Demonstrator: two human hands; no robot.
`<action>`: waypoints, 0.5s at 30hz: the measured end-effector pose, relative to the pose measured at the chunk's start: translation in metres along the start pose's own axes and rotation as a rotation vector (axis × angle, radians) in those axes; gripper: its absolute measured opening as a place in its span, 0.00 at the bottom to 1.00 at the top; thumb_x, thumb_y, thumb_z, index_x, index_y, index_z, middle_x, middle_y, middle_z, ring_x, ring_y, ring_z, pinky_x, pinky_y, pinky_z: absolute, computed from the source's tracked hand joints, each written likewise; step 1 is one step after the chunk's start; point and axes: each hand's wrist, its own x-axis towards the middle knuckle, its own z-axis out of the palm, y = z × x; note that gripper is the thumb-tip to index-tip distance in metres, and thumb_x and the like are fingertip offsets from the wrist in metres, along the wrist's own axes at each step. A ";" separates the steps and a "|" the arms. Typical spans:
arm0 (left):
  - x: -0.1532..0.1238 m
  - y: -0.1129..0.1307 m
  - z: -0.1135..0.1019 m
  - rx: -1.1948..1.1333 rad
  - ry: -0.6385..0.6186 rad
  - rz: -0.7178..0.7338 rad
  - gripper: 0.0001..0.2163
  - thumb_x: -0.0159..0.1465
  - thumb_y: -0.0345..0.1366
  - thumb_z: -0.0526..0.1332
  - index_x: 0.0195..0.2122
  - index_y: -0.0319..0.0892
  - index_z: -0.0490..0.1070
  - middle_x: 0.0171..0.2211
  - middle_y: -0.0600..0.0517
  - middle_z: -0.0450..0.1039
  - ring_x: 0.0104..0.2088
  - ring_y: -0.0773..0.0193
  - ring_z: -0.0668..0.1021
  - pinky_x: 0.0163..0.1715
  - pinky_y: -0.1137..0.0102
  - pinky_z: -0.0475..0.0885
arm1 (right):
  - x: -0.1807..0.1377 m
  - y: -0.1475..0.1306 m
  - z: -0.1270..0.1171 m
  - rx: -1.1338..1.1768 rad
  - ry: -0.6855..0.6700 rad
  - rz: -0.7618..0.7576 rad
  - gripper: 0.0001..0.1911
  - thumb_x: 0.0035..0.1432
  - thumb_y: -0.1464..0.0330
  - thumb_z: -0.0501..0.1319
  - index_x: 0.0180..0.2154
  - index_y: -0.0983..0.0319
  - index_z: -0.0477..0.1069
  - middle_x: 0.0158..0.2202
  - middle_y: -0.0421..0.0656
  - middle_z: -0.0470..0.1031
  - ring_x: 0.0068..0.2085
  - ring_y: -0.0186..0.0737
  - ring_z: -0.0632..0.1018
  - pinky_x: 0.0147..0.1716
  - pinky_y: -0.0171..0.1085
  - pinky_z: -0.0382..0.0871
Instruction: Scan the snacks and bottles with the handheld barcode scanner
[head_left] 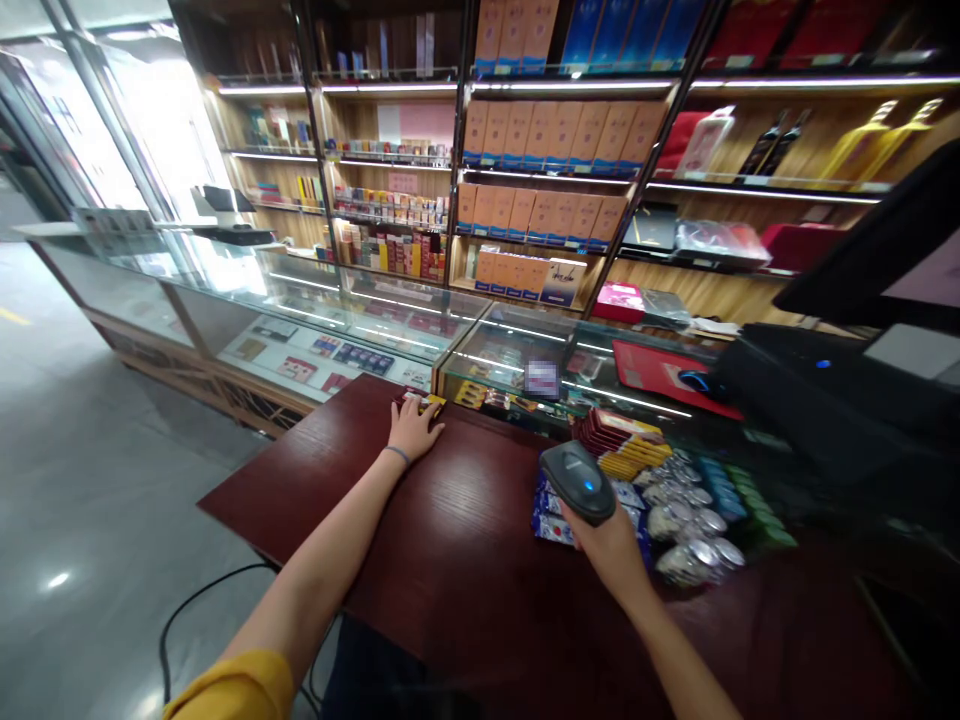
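Observation:
My left hand (412,430) lies palm down at the far edge of the dark red wooden table (465,500), fingers spread. Its fingertips touch a small yellow and red packet (433,402), partly hidden beneath them. In my right hand (607,545) is a black barcode scanner (577,480) with a lit blue light, its handle gripped. Under and beside the scanner lie blue and white packets (555,525). A stack of dark red and yellow packs (615,440) stands just behind it. To the right are several silver-lidded jars (694,555).
Blue packs (720,488) and green packs (754,505) sit right of the jars. A glass display counter (360,310) runs along the table's far side. A red mat (660,372) with a mouse lies on it. A dark monitor stand (795,400) rises at right. A cable (165,630) hangs at left.

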 end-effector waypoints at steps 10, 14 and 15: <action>0.000 0.009 -0.016 -0.040 0.006 0.129 0.13 0.67 0.40 0.65 0.50 0.43 0.75 0.50 0.39 0.74 0.54 0.46 0.73 0.56 0.57 0.69 | 0.007 -0.001 -0.007 0.021 -0.019 -0.026 0.12 0.48 0.60 0.72 0.30 0.55 0.71 0.26 0.43 0.78 0.35 0.52 0.82 0.29 0.42 0.77; -0.006 0.007 -0.023 -0.248 0.116 0.111 0.11 0.70 0.40 0.60 0.52 0.48 0.75 0.50 0.42 0.78 0.52 0.51 0.78 0.52 0.64 0.71 | 0.004 -0.002 -0.010 0.041 -0.011 -0.033 0.12 0.50 0.60 0.71 0.28 0.54 0.70 0.23 0.42 0.76 0.36 0.52 0.82 0.31 0.43 0.78; -0.008 0.005 -0.025 -0.316 0.159 0.074 0.12 0.71 0.41 0.58 0.52 0.48 0.75 0.50 0.43 0.78 0.50 0.52 0.79 0.50 0.66 0.72 | 0.003 -0.001 -0.010 0.046 -0.002 -0.032 0.12 0.50 0.60 0.71 0.28 0.54 0.70 0.22 0.41 0.75 0.37 0.53 0.81 0.31 0.43 0.78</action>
